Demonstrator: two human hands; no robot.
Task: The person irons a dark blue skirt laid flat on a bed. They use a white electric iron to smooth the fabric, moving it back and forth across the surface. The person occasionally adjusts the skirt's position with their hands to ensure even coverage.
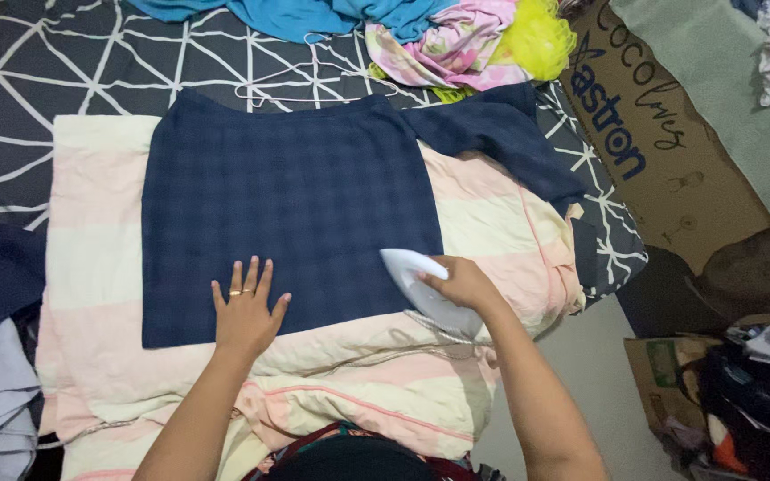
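Observation:
A dark blue checked garment (pixel 287 205) lies spread flat on a pink and cream striped blanket (pixel 91 267). My left hand (pixel 247 307) rests flat on the garment's near edge, fingers apart, a ring on one finger. My right hand (pixel 463 283) grips the handle of a white clothes iron (pixel 416 281), which sits at the garment's lower right corner, its tip pointing toward the far left. The iron's cord (pixel 430 328) trails back over the blanket.
A black sheet with white line pattern (pixel 64 62) covers the mattress. A wire hanger (pixel 287 89), blue cloth (pixel 314 13) and floral and yellow clothes (pixel 474 40) lie at the far edge. Flattened cardboard (pixel 670 151) and a clothes pile (pixel 750 392) are at the right.

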